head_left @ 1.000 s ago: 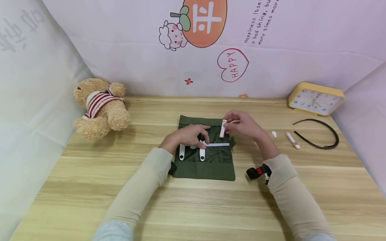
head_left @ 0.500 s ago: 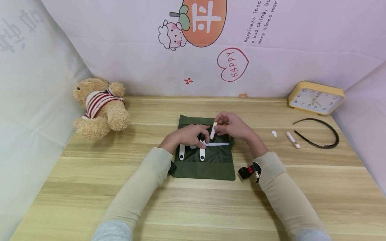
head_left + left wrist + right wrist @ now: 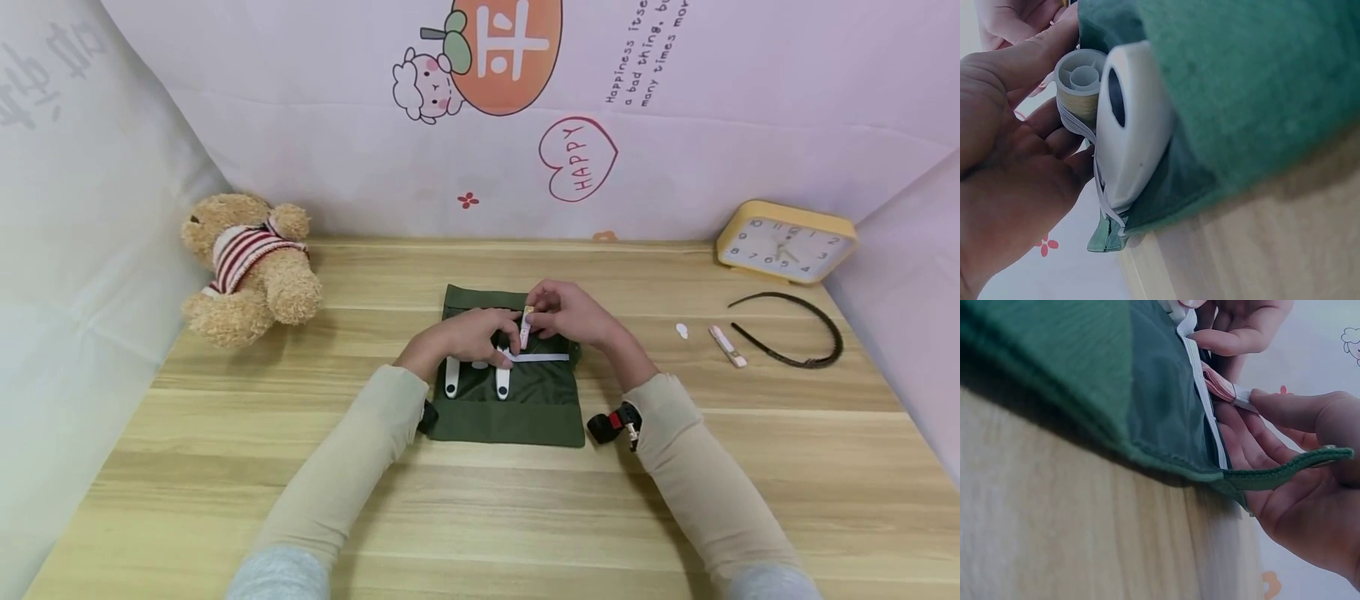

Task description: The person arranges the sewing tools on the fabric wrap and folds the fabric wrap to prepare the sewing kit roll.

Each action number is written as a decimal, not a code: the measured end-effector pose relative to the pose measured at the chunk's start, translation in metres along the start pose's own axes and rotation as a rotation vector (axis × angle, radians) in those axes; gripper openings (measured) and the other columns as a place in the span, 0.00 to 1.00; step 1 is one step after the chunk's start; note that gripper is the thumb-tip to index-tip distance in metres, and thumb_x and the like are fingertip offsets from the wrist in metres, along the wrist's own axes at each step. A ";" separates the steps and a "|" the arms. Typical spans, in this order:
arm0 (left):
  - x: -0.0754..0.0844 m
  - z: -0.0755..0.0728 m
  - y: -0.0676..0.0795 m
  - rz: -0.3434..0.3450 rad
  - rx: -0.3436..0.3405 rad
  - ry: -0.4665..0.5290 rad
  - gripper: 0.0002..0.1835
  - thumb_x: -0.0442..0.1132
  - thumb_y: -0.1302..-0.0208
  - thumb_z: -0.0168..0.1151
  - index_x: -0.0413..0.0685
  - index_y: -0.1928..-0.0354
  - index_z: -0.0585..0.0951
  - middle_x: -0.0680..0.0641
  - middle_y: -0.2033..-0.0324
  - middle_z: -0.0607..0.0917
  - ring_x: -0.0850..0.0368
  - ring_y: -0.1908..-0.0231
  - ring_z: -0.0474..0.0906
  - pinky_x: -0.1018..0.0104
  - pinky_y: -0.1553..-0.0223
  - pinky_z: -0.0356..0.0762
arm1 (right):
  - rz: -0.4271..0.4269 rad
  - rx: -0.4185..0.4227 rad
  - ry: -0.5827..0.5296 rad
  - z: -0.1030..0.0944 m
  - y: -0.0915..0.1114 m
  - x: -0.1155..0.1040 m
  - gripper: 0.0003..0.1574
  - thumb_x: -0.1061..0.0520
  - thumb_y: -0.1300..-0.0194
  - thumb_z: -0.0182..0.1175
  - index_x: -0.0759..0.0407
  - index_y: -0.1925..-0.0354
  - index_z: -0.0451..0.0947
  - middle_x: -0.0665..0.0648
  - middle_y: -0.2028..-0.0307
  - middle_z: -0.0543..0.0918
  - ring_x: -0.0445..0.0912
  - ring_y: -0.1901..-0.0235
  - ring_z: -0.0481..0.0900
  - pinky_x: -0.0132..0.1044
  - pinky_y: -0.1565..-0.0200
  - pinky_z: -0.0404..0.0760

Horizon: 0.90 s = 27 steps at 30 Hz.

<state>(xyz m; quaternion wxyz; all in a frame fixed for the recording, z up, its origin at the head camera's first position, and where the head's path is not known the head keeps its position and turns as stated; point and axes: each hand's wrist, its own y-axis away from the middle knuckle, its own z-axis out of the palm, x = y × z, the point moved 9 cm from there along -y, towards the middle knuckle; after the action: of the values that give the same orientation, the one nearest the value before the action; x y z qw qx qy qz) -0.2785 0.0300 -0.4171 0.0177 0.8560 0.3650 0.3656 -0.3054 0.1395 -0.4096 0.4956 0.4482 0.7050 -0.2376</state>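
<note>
My left hand (image 3: 471,335) lies over the open dark green fabric pouch (image 3: 517,423), thumb and forefinger pinching its white elastic band (image 3: 546,357). My right hand (image 3: 573,314) pinches a small folded pink-and-white strip (image 3: 527,329) upright behind the band; in the right wrist view the strip's (image 3: 1225,389) lower end meets the elastic. Two white-handled tools (image 3: 503,381) stand tucked in the pouch, their upper parts partly hidden by my left hand. A thread spool (image 3: 1080,94) sits under the elastic beside one white tool (image 3: 1132,131) in the left wrist view.
Right of the pouch lie a small white piece (image 3: 682,331), a second folded pink strip (image 3: 727,347) and a black headband (image 3: 834,333). A yellow clock (image 3: 787,243) stands at the back right. A teddy bear (image 3: 251,271) leans at the back left.
My right hand has moved left with the folded strip, from the pouch's right side to close beside my left fingers. The left hand has stayed in place.
</note>
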 end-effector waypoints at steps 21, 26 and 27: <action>-0.002 0.001 0.000 0.005 0.002 0.016 0.07 0.41 0.35 0.71 0.52 0.57 0.85 0.44 0.22 0.57 0.45 0.24 0.54 0.55 0.30 0.62 | 0.038 -0.063 0.090 0.006 -0.004 0.003 0.08 0.68 0.29 0.59 0.71 0.52 0.74 0.68 0.60 0.83 0.56 0.62 0.83 0.48 0.58 0.85; -0.002 0.000 0.000 0.010 -0.003 0.014 0.07 0.41 0.35 0.71 0.52 0.56 0.85 0.46 0.22 0.56 0.45 0.25 0.56 0.55 0.31 0.63 | 0.022 -0.080 0.108 0.006 -0.005 0.004 0.07 0.68 0.29 0.60 0.70 0.54 0.75 0.66 0.62 0.84 0.56 0.63 0.82 0.47 0.59 0.83; -0.002 0.000 0.000 0.011 -0.003 0.014 0.07 0.40 0.35 0.71 0.52 0.56 0.85 0.46 0.22 0.56 0.45 0.25 0.56 0.55 0.32 0.63 | 0.015 -0.086 0.113 0.006 -0.005 0.003 0.07 0.67 0.29 0.60 0.70 0.54 0.76 0.66 0.63 0.84 0.55 0.64 0.81 0.47 0.59 0.82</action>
<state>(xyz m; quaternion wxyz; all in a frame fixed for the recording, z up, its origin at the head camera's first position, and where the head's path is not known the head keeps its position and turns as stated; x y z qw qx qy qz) -0.2791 0.0287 -0.4183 0.0143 0.8555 0.3599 0.3719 -0.3073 0.1333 -0.4159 0.4756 0.4443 0.7381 -0.1776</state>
